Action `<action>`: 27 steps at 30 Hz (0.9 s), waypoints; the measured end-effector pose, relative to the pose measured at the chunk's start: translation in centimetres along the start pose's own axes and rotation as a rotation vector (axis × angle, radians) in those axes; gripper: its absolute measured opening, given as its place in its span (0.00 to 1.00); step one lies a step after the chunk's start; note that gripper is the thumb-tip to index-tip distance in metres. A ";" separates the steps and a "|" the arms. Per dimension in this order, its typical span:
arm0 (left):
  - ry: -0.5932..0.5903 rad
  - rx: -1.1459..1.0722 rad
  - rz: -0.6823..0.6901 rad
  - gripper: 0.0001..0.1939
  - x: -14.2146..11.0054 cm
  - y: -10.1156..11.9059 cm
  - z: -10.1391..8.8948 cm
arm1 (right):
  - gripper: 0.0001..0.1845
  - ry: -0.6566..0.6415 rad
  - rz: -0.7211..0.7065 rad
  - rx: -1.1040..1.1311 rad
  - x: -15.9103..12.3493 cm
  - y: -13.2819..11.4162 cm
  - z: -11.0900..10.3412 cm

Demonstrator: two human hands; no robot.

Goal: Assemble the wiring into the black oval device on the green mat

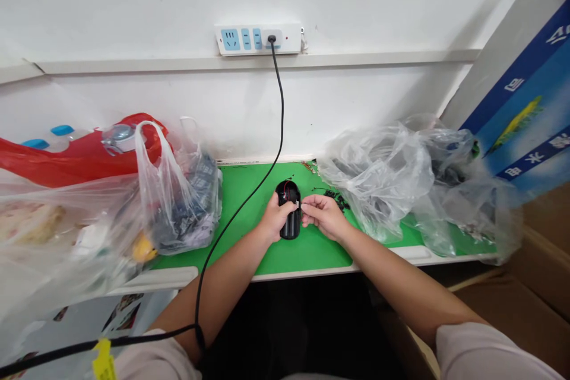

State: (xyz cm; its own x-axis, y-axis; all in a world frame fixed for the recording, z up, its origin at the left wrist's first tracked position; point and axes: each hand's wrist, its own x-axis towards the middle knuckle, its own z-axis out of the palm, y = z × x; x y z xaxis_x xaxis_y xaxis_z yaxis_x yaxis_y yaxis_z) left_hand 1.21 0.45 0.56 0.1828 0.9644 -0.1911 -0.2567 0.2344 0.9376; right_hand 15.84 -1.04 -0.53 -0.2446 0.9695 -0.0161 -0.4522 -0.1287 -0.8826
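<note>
First, white sleeves point(490, 353) at the bottom edge, then two bare forearms reaching forward to the hands. Left hand point(278, 218) clenched around a black oblong plastic casing point(289, 211), fingers point(289, 206) curled across its middle. Right hand point(325, 217) just beside it, thumb and fingertips point(305, 205) pinched together at the casing's edge on a small pale piece point(299, 205), too small to identify. Thin red wires point(287, 190) on the casing's far end, just beyond the left fingers. Whether the casing touches the surface below: impossible to tell. Under both hands, a green work mat point(307, 255) on a white-edged shelf. Just past the right fingertips, a small heap of black parts point(333, 199) on the mat. Left of the left fingers, a black cable point(231, 231) crossing the mat diagonally, down over the left forearm and up to a white power strip point(258, 39) on the wall. Further right of the fingers, crumpled clear plastic bags point(378, 181). Further left, a clear carrier bag of dark items point(187, 196), with a red plastic object point(75, 151) behind it. Far right, past the bags, a blue printed carton panel point(521, 95) leaning against the wall, above a cardboard box point(503, 303).
</note>
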 end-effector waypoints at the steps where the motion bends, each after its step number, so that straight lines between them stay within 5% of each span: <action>1: 0.012 0.023 0.028 0.24 0.0 -0.1 0.0 | 0.14 0.017 -0.023 -0.048 0.0 0.1 0.1; 8: 0.017 0.236 0.401 0.28 0.5 -0.7 0.0 | 0.13 0.087 -0.093 -0.220 0.0 0.4 0.6; 16: -0.021 0.320 0.548 0.24 0.1 -0.7 0.1 | 0.11 0.115 -0.110 -0.252 -0.4 0.5 0.8; 22: 0.019 0.242 0.446 0.26 0.2 -0.7 0.2 | 0.11 0.130 -0.117 -0.231 -0.1 0.5 0.9; 27: 0.003 -0.034 0.077 0.26 0.1 -0.2 0.2 | 0.12 0.090 0.044 0.078 0.1 -0.7 0.2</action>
State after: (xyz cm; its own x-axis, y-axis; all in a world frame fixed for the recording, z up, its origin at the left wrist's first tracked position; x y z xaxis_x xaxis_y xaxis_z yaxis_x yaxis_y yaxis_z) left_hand 1.51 0.48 0.36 0.1589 0.9800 -0.1196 -0.3019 0.1635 0.9392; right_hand 15.96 -0.89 0.21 -0.1895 0.9769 -0.0992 -0.5090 -0.1841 -0.8408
